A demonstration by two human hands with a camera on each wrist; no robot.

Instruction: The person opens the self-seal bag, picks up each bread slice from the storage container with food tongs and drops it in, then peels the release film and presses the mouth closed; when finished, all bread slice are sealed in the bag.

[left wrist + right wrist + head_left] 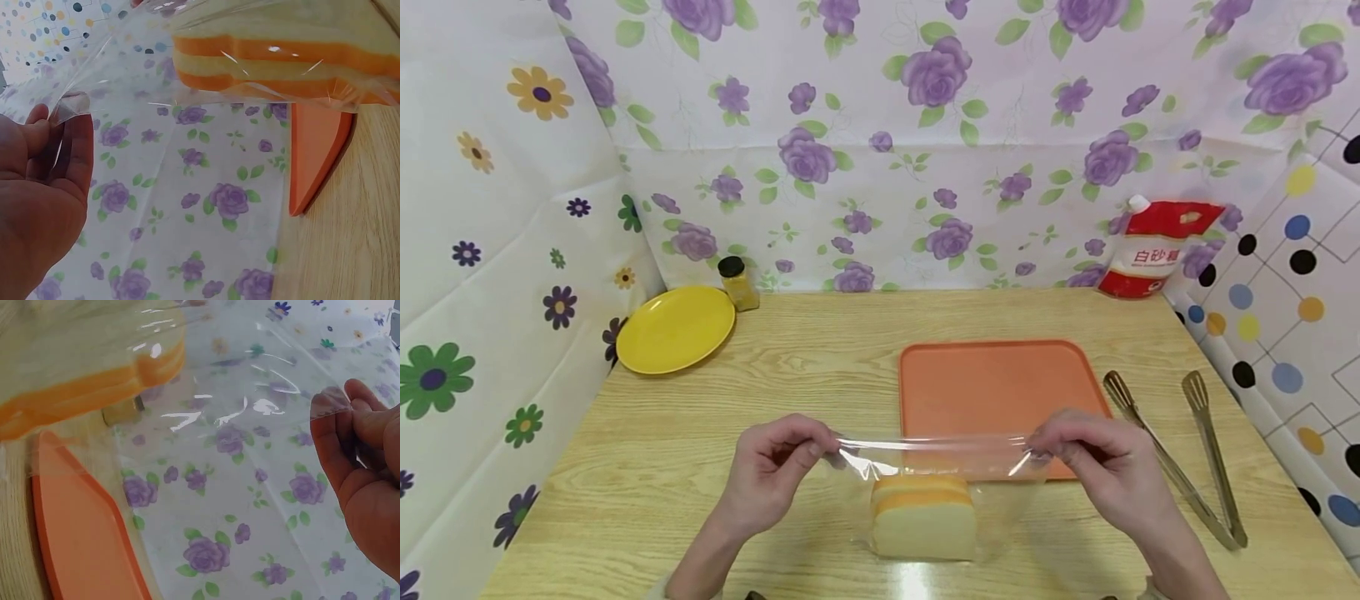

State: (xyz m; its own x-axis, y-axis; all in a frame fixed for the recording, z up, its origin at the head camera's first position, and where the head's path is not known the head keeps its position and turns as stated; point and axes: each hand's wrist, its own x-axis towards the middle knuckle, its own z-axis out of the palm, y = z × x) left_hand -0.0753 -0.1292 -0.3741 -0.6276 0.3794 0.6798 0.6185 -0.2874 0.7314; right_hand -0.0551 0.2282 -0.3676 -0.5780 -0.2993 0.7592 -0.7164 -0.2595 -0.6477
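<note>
Slices of bread (925,525) with orange crust lie inside a clear plastic bag (940,454) near the table's front edge. My left hand (775,475) pinches the bag's left top corner between thumb and fingers. At the opposite corner my right hand (1105,462) pinches the film the same way, so the bag's upper edge is stretched straight between them. In the left wrist view the bread (281,56) shows through the film beyond the left hand (53,150). The right wrist view shows the right hand (362,437) gripping the bag's corner, with the bread (87,375) at upper left.
An orange tray (1000,375) lies just behind the bag. Metal tongs (1180,475) rest spread at the right. A yellow plate (677,329) and a black-capped jar (740,285) stand at back left, a red-and-white pouch (1153,250) at back right. Flowered sheets (865,175) wall the table.
</note>
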